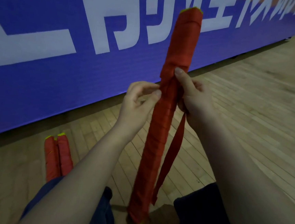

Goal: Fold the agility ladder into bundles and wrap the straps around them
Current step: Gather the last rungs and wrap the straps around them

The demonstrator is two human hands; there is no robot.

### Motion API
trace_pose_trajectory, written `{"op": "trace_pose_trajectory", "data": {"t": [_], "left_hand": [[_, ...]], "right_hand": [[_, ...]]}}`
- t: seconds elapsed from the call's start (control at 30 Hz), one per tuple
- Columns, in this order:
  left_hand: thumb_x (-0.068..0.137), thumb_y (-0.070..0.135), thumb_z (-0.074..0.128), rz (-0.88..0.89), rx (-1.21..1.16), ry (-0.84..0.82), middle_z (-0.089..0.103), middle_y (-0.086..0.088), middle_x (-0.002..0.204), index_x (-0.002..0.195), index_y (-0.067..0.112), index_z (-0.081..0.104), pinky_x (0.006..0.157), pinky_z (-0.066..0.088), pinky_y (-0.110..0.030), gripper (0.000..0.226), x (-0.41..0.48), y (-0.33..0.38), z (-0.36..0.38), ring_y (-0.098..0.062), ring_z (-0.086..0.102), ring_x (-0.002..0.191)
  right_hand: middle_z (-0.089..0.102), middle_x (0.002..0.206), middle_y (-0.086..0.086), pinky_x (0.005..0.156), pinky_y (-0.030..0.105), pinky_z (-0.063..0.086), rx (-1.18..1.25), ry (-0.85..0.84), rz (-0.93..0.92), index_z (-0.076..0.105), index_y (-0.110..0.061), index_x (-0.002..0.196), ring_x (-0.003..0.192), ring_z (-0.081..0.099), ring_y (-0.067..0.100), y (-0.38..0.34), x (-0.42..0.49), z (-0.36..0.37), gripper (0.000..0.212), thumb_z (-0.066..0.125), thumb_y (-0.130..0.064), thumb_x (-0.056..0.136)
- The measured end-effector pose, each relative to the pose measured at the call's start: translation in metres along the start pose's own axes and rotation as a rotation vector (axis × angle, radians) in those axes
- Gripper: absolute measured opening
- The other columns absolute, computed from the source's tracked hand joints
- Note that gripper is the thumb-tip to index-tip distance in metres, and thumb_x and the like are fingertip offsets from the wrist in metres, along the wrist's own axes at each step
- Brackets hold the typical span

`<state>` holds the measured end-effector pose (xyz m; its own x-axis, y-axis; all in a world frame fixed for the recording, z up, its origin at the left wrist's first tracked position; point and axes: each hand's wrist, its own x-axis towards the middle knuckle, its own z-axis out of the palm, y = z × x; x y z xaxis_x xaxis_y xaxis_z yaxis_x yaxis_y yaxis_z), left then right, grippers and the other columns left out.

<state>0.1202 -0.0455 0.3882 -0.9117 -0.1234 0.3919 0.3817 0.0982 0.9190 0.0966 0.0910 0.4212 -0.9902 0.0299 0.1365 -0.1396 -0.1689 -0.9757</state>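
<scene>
Wrapping step, seemingly near its end. Holding bundle [161,131] upright over the lap, foot near the floor [233,105]: pinching a strap [172,155] turn with left hand [138,104], gripping bundle with right hand [192,96], thumb pressing. Next, probably: tucking the hanging tail under, keeping tension.

Left hand [137,102], right hand [196,98], pinch grips

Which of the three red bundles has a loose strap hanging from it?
The bundle held upright by the left hand and right hand: a red strap hangs loose beside it. The two floor bundles show none.
</scene>
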Motion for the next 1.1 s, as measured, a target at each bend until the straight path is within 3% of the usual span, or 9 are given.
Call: {"op": "trace_pose_trajectory", "data": {"t": [0.07, 0.17, 0.27, 0.37, 0.47, 0.57, 0.7, 0.93, 1.1], "left_hand": [[0.089, 0.024, 0.069, -0.118, -0.167, -0.007, 0.064, 0.005, 0.107, 0.109, 0.024, 0.055, 0.074, 0.053, -0.026, 0.024, 0.004, 0.007, 0.002, -0.009, 0.068, 0.088], [0.076, 0.040, 0.070, -0.168, -0.214, -0.012, 0.069, 0.012, 0.103, 0.115, 0.025, 0.058, 0.071, 0.056, -0.028, 0.044, 0.003, 0.012, 0.002, -0.011, 0.070, 0.094], [0.088, 0.033, 0.063, -0.243, -0.269, -0.039, 0.074, -0.002, 0.101, 0.120, 0.012, 0.062, 0.067, 0.057, -0.028, 0.038, -0.002, 0.015, -0.001, -0.018, 0.072, 0.089], [0.095, 0.029, 0.058, -0.293, -0.362, -0.061, 0.070, -0.022, 0.107, 0.125, 0.003, 0.058, 0.070, 0.058, -0.036, 0.040, -0.004, 0.015, -0.004, -0.035, 0.068, 0.086], [0.088, 0.029, 0.062, -0.325, -0.476, -0.086, 0.065, -0.028, 0.106, 0.127, -0.001, 0.054, 0.079, 0.054, -0.043, 0.050, -0.005, 0.015, -0.008, -0.036, 0.064, 0.085], [0.083, 0.031, 0.062, -0.333, -0.448, -0.054, 0.069, -0.015, 0.102, 0.123, 0.004, 0.057, 0.075, 0.056, -0.037, 0.049, -0.001, 0.015, -0.012, -0.025, 0.067, 0.088], [0.081, 0.032, 0.062, -0.327, -0.449, -0.006, 0.072, -0.009, 0.092, 0.123, 0.001, 0.058, 0.064, 0.057, -0.028, 0.052, 0.004, 0.012, -0.016, -0.017, 0.070, 0.077], [0.097, 0.026, 0.055, -0.300, -0.377, 0.052, 0.070, -0.001, 0.077, 0.114, 0.005, 0.061, 0.054, 0.053, -0.023, 0.029, 0.006, 0.007, -0.015, -0.010, 0.066, 0.064], [0.098, 0.032, 0.054, -0.244, -0.263, 0.106, 0.067, -0.007, 0.080, 0.111, 0.009, 0.066, 0.053, 0.052, -0.028, 0.029, 0.005, 0.007, -0.012, -0.013, 0.061, 0.061]], "right_hand": [[0.038, 0.042, -0.004, 0.037, 0.023, 0.018, 0.042, -0.074, 0.018, 0.057, -0.012, 0.062, 0.036, 0.028, 0.010, -0.001, -0.003, 0.001, 0.040, 0.060, -0.035, 0.095], [0.039, 0.046, -0.002, 0.042, 0.029, 0.018, 0.022, -0.165, 0.044, 0.063, -0.012, 0.065, 0.040, 0.029, 0.012, 0.003, -0.008, 0.005, 0.038, 0.059, -0.037, 0.094], [0.044, 0.053, 0.004, 0.042, 0.029, 0.023, -0.036, -0.236, 0.027, 0.063, -0.001, 0.085, 0.041, 0.035, 0.014, 0.005, -0.005, 0.005, 0.038, 0.059, -0.038, 0.095], [0.052, 0.051, 0.003, 0.039, 0.023, 0.029, -0.048, -0.306, 0.017, 0.060, -0.007, 0.072, 0.039, 0.042, 0.013, 0.006, -0.005, 0.003, 0.037, 0.058, -0.037, 0.094], [0.054, 0.058, 0.006, 0.042, 0.020, 0.033, -0.025, -0.383, 0.064, 0.062, -0.008, 0.073, 0.043, 0.044, 0.013, 0.008, -0.003, 0.002, 0.036, 0.064, -0.042, 0.086], [0.061, 0.071, 0.009, 0.048, 0.019, 0.039, -0.092, -0.384, 0.087, 0.064, 0.000, 0.092, 0.049, 0.049, 0.011, 0.003, -0.002, 0.002, 0.047, 0.069, -0.044, 0.077], [0.059, 0.082, 0.016, 0.056, 0.022, 0.043, -0.130, -0.353, 0.029, 0.057, -0.002, 0.102, 0.057, 0.051, 0.012, 0.004, -0.005, 0.001, 0.024, 0.068, -0.020, 0.089], [0.056, 0.067, 0.008, 0.064, 0.033, 0.039, -0.179, -0.308, 0.023, 0.050, -0.008, 0.094, 0.064, 0.049, 0.021, 0.007, -0.003, 0.002, 0.017, 0.046, -0.022, 0.103], [0.054, 0.076, 0.009, 0.067, 0.031, 0.038, -0.178, -0.448, -0.057, 0.056, -0.018, 0.074, 0.069, 0.046, 0.020, 0.009, 0.000, -0.006, 0.018, 0.056, -0.022, 0.092]]}}
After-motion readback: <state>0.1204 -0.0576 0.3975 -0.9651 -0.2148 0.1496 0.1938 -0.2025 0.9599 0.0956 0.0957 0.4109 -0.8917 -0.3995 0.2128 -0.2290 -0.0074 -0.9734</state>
